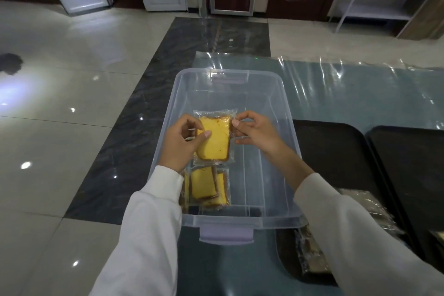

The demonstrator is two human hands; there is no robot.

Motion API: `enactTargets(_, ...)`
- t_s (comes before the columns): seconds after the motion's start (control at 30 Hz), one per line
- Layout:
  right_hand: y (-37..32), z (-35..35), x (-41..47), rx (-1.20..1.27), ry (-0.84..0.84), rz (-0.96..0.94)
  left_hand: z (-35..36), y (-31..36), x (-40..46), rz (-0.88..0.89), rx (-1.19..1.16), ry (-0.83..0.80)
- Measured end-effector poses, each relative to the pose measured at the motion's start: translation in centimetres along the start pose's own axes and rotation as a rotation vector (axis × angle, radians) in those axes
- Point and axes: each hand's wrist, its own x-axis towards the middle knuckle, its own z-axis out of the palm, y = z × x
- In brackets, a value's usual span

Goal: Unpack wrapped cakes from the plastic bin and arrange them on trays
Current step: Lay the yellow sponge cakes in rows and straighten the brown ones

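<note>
Cakes (208, 187) lie in bin (286, 127) on film-covered table (360, 94).

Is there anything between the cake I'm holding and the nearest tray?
Only the bin's right wall. The cake, held by both hands (left, right), is above the bin floor; it must clear that wall to reach the tray, whose far part is bare.

We count one clear plastic bin (283, 113) and two dark trays, one near (336, 151) and one far right (413, 163). One wrapped cake (217, 138) is held up; at least two more cakes (206, 186) lie in the bin. Two hands appear, left (179, 144) and right (257, 132).
</note>
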Motion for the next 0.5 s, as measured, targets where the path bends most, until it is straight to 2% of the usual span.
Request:
enactTargets(0.13, 1.2, 0.5, 1.2, 0.057, -0.007, 0.173, -0.2, -0.2, 0.0, 0.02, 0.037, 0.011)
enactTargets(0.37, 6.5, 1.5, 3.7, -0.288, -0.12, 0.504, -0.3, -0.2, -0.2, 0.043, 0.047, 0.194)
enactTargets(0.5, 8.5, 3.0, 4.5, -0.525, -0.185, 0.582, -0.6, -0.5, 0.0, 0.049, 0.058, 0.284)
